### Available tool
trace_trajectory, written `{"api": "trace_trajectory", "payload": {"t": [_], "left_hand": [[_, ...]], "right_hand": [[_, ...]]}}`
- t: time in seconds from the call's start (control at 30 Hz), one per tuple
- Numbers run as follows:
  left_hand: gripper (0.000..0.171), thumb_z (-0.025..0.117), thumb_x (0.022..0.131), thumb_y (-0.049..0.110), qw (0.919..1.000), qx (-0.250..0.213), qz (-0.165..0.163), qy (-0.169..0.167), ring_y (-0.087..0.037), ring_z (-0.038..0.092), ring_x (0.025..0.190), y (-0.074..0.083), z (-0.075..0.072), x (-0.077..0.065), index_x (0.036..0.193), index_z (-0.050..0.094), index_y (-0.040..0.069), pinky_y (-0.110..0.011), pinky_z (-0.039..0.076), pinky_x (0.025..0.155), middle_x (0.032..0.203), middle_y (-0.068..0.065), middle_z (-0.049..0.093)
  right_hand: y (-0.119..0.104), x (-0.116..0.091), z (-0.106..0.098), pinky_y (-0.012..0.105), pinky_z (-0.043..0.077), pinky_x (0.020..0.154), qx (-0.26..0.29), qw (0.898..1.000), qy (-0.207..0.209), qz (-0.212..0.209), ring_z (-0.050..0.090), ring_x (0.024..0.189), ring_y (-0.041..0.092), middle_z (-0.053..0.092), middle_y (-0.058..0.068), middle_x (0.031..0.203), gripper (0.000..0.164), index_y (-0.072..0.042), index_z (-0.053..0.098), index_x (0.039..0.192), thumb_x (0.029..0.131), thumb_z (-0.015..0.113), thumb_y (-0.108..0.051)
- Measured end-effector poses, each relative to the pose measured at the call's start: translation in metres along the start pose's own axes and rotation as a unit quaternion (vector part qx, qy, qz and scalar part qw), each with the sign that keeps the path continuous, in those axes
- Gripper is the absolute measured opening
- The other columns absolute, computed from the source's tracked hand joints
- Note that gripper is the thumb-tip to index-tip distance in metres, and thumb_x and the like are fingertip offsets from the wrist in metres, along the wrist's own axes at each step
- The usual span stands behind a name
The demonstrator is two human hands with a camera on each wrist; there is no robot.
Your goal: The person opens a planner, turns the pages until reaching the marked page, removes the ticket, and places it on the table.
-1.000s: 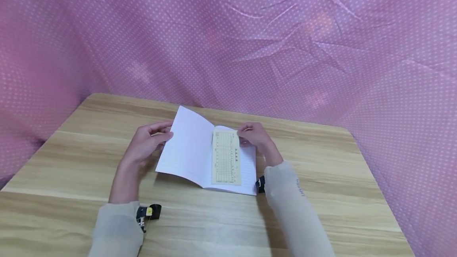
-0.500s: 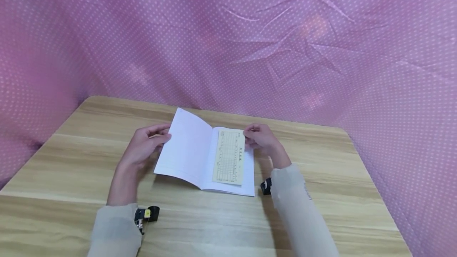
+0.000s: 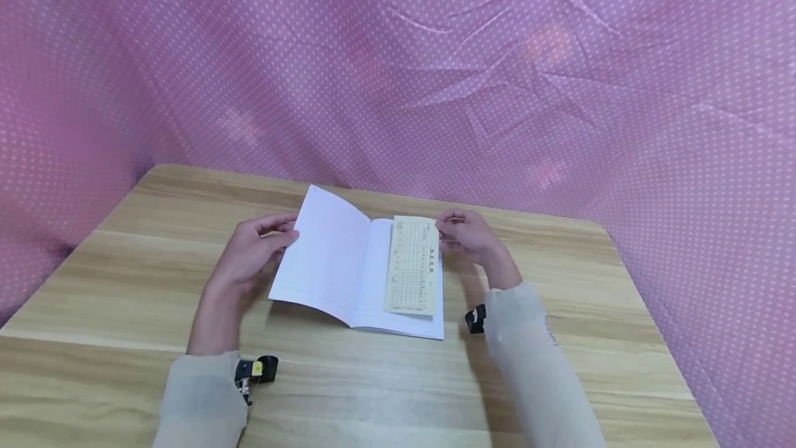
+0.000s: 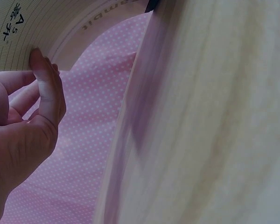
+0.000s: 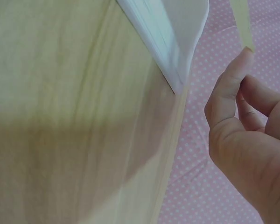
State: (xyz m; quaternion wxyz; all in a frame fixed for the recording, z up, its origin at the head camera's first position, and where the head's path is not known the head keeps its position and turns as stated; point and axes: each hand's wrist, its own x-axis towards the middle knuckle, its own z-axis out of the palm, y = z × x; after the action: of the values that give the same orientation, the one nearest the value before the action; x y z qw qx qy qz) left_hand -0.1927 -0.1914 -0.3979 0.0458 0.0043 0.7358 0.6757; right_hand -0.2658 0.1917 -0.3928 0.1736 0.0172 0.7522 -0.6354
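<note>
An open notebook (image 3: 323,261) with white lined pages lies on the wooden table, its left side raised and bent up. My left hand (image 3: 251,251) pinches the outer edge of that raised side; in the left wrist view the cover (image 4: 32,28) with dark printing curves away from the thumb and fingers. Over the right page is a pale yellow printed slip (image 3: 412,265) with a grid of lines. My right hand (image 3: 469,234) pinches the slip's upper right corner between thumb and fingers. In the right wrist view the slip (image 5: 242,21) stands up from the fingertips, apart from the notebook's corner (image 5: 170,56).
The wooden table (image 3: 597,337) has rounded far corners. A pink cloth with white dots (image 3: 398,75) hangs behind it and at both sides. A black camera mount sits at each wrist, by the left sleeve (image 3: 255,368) and the right sleeve (image 3: 475,318).
My right hand has moved to the right and drawn the yellow slip from beside the notebook's fold toward the right page's outer edge, lifting it slightly. The left hand keeps its hold.
</note>
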Motion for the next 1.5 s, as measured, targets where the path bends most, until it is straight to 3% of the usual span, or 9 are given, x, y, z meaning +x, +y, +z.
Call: {"api": "trace_trajectory", "payload": {"t": [0.3, 0.87, 1.5], "left_hand": [[0.045, 0.063, 0.100, 0.011, 0.9999, 0.011, 0.000, 0.006, -0.012, 0.062, 0.092, 0.001, 0.000, 0.002, 0.142, 0.055, -0.004, -0.027, 0.059, 0.080, 0.114, -0.011, 0.054], [0.045, 0.064, 0.100, 0.012, 0.9998, 0.019, -0.005, 0.005, -0.013, 0.062, 0.092, -0.001, -0.001, 0.002, 0.142, 0.055, -0.003, -0.027, 0.059, 0.080, 0.116, -0.012, 0.055], [0.045, 0.065, 0.100, 0.013, 0.9997, 0.026, -0.001, 0.005, -0.013, 0.061, 0.090, -0.002, -0.003, 0.007, 0.141, 0.057, -0.001, -0.025, 0.057, 0.076, 0.115, -0.011, 0.056]], "right_hand": [[-0.007, 0.000, -0.013, 0.024, 0.057, 0.073, 0.017, 1.000, -0.001, -0.002, 0.062, 0.083, 0.016, 0.060, 0.007, 0.094, 0.009, 0.003, 0.057, 0.111, 0.104, 0.054, -0.002], [0.002, -0.011, -0.048, 0.026, 0.058, 0.077, 0.015, 1.000, 0.012, 0.008, 0.065, 0.083, 0.014, 0.066, 0.007, 0.098, 0.015, 0.004, 0.056, 0.117, 0.105, 0.053, -0.005], [0.012, -0.020, -0.086, 0.025, 0.056, 0.081, -0.016, 0.999, 0.024, 0.031, 0.062, 0.085, 0.011, 0.061, 0.004, 0.099, 0.015, 0.002, 0.053, 0.117, 0.106, 0.053, -0.008]]}}
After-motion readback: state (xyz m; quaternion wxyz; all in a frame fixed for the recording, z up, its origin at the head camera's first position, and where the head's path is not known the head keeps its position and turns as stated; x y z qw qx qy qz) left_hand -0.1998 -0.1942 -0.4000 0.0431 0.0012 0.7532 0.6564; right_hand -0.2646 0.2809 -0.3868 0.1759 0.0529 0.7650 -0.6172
